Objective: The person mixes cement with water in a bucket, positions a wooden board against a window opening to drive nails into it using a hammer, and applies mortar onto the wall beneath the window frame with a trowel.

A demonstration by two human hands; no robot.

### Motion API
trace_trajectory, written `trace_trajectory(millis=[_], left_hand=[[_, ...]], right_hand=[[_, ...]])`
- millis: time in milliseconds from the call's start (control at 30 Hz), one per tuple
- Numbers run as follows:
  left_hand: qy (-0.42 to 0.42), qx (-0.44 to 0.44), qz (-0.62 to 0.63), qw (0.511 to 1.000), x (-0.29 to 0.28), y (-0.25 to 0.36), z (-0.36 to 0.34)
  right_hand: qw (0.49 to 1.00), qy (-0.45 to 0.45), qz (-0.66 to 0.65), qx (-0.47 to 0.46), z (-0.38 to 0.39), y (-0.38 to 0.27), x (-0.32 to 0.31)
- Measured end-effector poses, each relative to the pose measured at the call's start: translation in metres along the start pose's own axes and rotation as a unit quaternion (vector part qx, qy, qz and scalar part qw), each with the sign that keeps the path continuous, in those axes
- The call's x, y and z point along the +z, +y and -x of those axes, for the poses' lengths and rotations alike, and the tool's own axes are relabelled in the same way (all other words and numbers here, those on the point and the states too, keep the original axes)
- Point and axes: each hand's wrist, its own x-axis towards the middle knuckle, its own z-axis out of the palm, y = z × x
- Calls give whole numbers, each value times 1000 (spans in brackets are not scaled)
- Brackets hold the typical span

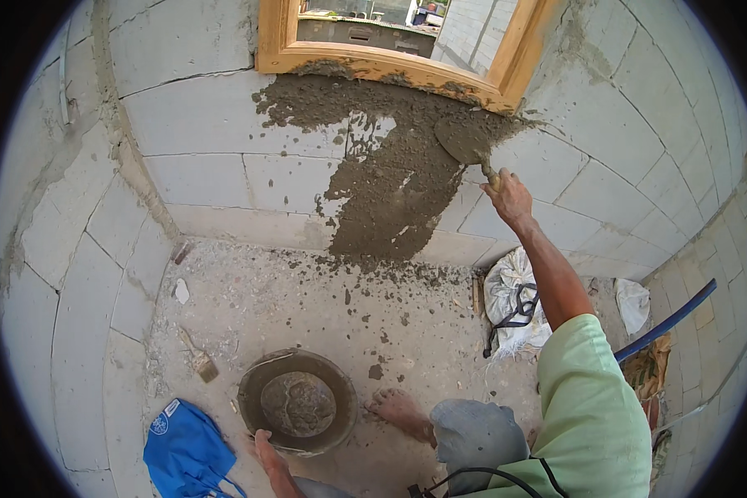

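My right hand (pixel 509 199) is closed round the handle of a trowel (pixel 462 139). The trowel's rounded, mortar-coated blade lies against wet grey mortar (pixel 390 187) on the block wall, just below the wooden window frame (pixel 373 68). The mortar runs in a rough patch from under the frame down to the floor. Low on the left, my left hand (pixel 267 452) is at the near rim of a dark round bucket (pixel 346 390), its fingers closed over the edge. Some grey mortar (pixel 299 403) lies in the bottom of the bucket.
A brush (pixel 199 357) and a blue cloth bag (pixel 187 452) lie left of the bucket. A white sack (pixel 513 290) with black straps sits at the wall's foot on the right. A blue pipe (pixel 668 319) slants nearby. Mortar crumbs dot the floor near my bare foot (pixel 398 413).
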Motion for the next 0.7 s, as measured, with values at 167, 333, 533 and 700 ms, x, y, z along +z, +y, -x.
trace_trajectory(millis=[167, 333, 533, 700], left_hand=[[19, 33, -10, 999, 10, 14, 14], [1, 12, -6, 1000, 10, 18, 18], [-31, 19, 2, 999, -3, 0, 8], [-8, 20, -11, 1000, 3, 16, 22]], right_hand=[[996, -84, -18, -11, 62, -13, 36], [993, -99, -46, -36, 44, -59, 77], [981, -193, 30, -18, 60, -49, 130], [970, -241, 19, 38, 127, -16, 147]])
